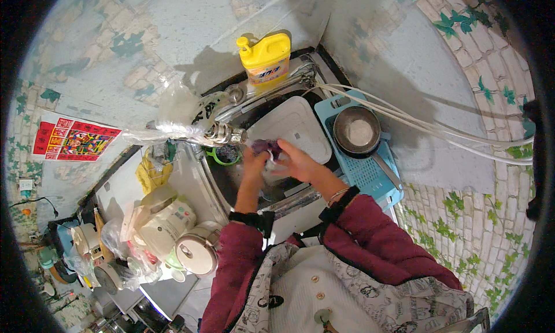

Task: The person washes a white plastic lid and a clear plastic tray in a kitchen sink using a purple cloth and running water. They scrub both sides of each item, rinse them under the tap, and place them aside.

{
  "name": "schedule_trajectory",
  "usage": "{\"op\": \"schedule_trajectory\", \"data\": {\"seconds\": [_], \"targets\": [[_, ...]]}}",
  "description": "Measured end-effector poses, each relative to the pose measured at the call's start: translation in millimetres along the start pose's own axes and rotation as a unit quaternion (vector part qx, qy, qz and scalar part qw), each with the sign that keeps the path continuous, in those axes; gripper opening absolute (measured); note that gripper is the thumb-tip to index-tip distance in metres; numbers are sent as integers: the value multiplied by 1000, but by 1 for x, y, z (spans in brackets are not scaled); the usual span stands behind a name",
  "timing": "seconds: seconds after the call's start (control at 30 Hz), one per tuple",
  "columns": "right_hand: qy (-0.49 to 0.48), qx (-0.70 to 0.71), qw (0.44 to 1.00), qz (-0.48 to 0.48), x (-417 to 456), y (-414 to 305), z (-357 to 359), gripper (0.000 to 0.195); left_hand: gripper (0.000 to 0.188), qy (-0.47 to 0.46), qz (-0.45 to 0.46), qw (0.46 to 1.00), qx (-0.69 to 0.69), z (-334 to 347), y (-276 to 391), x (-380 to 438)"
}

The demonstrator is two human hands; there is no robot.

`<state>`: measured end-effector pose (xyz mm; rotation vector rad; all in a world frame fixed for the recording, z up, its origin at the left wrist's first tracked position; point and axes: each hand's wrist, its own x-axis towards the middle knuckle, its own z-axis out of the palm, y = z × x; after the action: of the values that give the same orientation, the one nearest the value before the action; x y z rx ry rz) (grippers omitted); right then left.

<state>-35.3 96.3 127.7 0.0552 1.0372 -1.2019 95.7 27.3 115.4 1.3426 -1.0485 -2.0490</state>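
Both my hands are over the sink (217,181), gripping a crumpled dark purple item (265,146) that looks like a cloth. My left hand (254,163) has it from the left side, close to the metal faucet (227,133). From the right, my right hand (300,160) holds it with bent fingers, slightly blurred. Something white shows between the hands, too unclear to name. Behind them a whitish rectangular plastic lid or board (290,120) leans in the sink. A green-rimmed strainer (225,156) with dark contents sits under the faucet.
A yellow detergent jug (266,59) stands behind the sink. To the right, a small frying pan (357,131) rests on a blue plastic drain basket (364,176), with white hoses (416,118) nearby. Leftward are a yellow cloth (149,174), bags and a lidded pot (196,253).
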Motion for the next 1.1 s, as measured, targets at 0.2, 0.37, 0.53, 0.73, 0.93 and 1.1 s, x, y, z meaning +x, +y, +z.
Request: {"op": "schedule_trajectory", "data": {"seconds": [0.2, 0.37, 0.53, 0.73, 0.93, 1.1], "targets": [[-198, 40, 967, -158, 3, 25, -10, 36, 44, -5, 183, 983, 10, 49, -31, -52], [-135, -167, 944, -252, 57, 52, -35, 38, 37, 168, 293, 914, 225, 29, -42, 5], [-15, 120, 992, -48, -6, 32, 31, 35, 39, 166, 174, 970, 30, 15, -48, 16], [-72, 134, 987, -52, 3, 11, 21, 38, 38, 115, 180, 968, 132, 34, -52, 19], [-80, 36, 996, -26, -5, 7, 28, 50, 59, 32, 235, 898, 370, 16, -29, 3], [-117, -81, 990, -7, 5, -11, 7, 52, 62, 18, 329, 829, 451, -3, -9, -20]]}}
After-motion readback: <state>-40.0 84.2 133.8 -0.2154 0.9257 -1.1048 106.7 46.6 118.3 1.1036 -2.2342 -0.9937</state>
